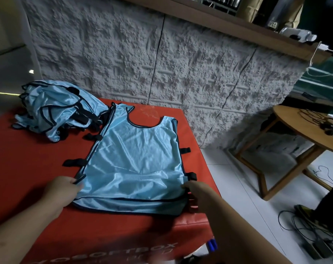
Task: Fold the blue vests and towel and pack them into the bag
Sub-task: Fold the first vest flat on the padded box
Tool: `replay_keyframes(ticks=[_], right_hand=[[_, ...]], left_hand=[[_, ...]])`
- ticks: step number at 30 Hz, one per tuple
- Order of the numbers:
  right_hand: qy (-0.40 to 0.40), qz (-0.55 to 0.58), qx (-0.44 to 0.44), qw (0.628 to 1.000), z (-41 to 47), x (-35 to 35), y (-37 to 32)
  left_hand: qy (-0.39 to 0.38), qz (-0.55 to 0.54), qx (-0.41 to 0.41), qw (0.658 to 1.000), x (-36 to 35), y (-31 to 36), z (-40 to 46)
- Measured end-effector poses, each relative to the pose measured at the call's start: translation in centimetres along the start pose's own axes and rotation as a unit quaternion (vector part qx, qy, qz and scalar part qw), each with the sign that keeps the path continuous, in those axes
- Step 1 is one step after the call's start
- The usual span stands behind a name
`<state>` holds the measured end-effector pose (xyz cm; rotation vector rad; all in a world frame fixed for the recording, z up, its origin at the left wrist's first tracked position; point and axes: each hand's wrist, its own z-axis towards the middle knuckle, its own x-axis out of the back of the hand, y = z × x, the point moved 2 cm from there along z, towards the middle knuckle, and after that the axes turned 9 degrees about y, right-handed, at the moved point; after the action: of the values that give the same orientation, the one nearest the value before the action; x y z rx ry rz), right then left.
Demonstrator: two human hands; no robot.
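Light-blue satin vest (pixel 135 159) lies flat, neck toward textured white wall (pixel 162 63); left hand (pixel 61 189), right hand (pixel 200 193) pinch hem corners on red padded bench (pixel 28 168).

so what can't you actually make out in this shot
Head view only:
- Bag and towel: neither shows in frame.
- Pile: vests bunched over each other, so no count.
- Right hand: its fingers curl under the flat vest, hidden by the hand's back.
- Left hand: fingertips tucked at the vest's edge, grip unclear.
- Print on the red box: blurred, cut by the bottom edge.
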<state>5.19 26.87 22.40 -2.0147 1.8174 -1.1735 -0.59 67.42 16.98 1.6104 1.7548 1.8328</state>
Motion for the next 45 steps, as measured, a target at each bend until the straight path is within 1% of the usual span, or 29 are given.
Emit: replay_keyframes(ticks=[4, 6, 8, 11, 14, 18, 21, 25, 28, 33, 36, 40, 43, 45], right_hand=[[-0.058, -0.019, -0.014, 0.998, -0.6, 1.3, -0.3], [-0.074, -0.020, -0.006, 0.997, -0.8, 1.1, -0.1], [-0.076, -0.005, 0.002, 0.997, -0.8, 0.8, 0.2], [-0.082, 0.021, 0.006, 0.996, -1.2, 0.4, 0.3], [-0.066, 0.005, 0.007, 0.998, -1.4, 0.7, 0.3], [0.012, -0.072, -0.001, 0.997, -0.6, 1.4, 0.6], [0.018, -0.106, -0.015, 0.994, -0.4, 1.4, 0.6], [0.019, -0.149, -0.012, 0.989, 0.0, 1.0, 0.6], [0.024, -0.132, -0.003, 0.991, 0.2, 1.0, 0.6], [0.019, -0.036, 0.004, 0.999, -0.2, 1.2, 0.5], [0.029, -0.008, 0.011, 0.999, -0.1, 1.5, 0.4], [-0.004, -0.013, 0.009, 1.000, -0.3, 1.4, 0.4], [-0.027, -0.017, -0.010, 0.999, -0.3, 1.1, 0.6], [-0.023, -0.030, -0.023, 0.999, -0.3, 0.8, 0.8]], left_hand=[[-0.018, -0.066, 0.067, 0.995, 0.1, 0.0, -0.5], [-0.022, -0.109, 0.102, 0.989, 0.4, 0.7, -1.3], [-0.041, -0.142, 0.141, 0.979, 0.6, 1.0, -1.7], [-0.062, -0.139, 0.172, 0.973, 1.3, 1.3, -2.4], [-0.051, -0.131, 0.170, 0.975, 1.7, 1.3, -3.0], [-0.041, -0.125, 0.166, 0.977, 1.9, 1.2, -3.3], [-0.044, -0.107, 0.174, 0.978, 1.9, 1.1, -3.2], [-0.043, -0.079, 0.163, 0.983, 1.7, 0.6, -2.9], [-0.042, -0.094, 0.159, 0.982, 1.6, 0.6, -2.9], [-0.034, -0.081, 0.145, 0.986, 1.7, 1.0, -2.9], [-0.029, -0.087, 0.139, 0.986, 1.8, 0.8, -2.8], [-0.035, -0.079, 0.136, 0.987, 1.7, 0.9, -2.8], [-0.026, -0.021, 0.124, 0.992, 1.9, 0.9, -2.6], [-0.024, -0.009, 0.121, 0.992, 1.8, 1.1, -2.8]])
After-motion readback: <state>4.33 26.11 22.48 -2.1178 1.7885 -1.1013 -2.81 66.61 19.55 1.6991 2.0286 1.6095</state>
